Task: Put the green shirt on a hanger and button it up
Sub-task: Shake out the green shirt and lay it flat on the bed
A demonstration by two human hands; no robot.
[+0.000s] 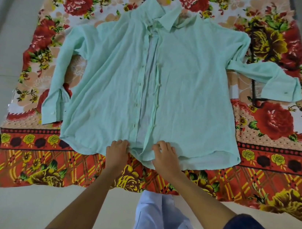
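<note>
Your shirt (113, 74) lies flat and face up on the floral sheet (266, 168), collar away from you, hem toward you at the sheet's near edge. The front is unbuttoned: the two plackets run side by side down the middle with a narrow strip of the pale inside showing between them, buttons along the right-hand strip and buttonholes along the left. Both sleeves are spread out; the one on your left runs down beside the body, the one on your right bends outward with its cuff lying across a dark hanger (253, 89), which lies on the sheet partly hidden under that sleeve.

Your left hand (117, 149) is at the hem just left of the opening, fingers curled onto the cloth edge and gripping it. Your right hand (165, 156) rests on the hem just right of the opening, fingers bent and pinching the fabric there. The two hands are near each other, apart, with the placket ends between them.

No brand, label or writing can be read on the shirt or sheet.
</note>
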